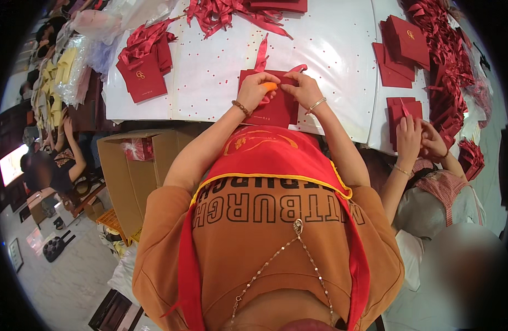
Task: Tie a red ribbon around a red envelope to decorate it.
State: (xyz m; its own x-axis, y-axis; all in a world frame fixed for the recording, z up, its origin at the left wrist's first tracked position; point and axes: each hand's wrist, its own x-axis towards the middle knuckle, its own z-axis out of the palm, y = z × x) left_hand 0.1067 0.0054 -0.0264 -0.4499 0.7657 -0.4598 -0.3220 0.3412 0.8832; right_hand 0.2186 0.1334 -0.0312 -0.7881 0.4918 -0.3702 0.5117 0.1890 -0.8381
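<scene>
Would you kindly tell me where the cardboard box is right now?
In the head view, the cardboard box stands left of the person's left forearm, just below the near edge of the white table.

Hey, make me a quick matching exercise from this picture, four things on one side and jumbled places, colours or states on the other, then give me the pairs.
Things:
1. Left hand
2. Right hand
3. Red packet between the hands
4. Box

Descriptions:
A. Brown, left of the person's body
B. Silver bangle at its wrist
C. Flat at the near edge of the white table
D. Beaded bracelet at its wrist

Pairs: 1-D, 2-B, 3-C, 4-A
</scene>
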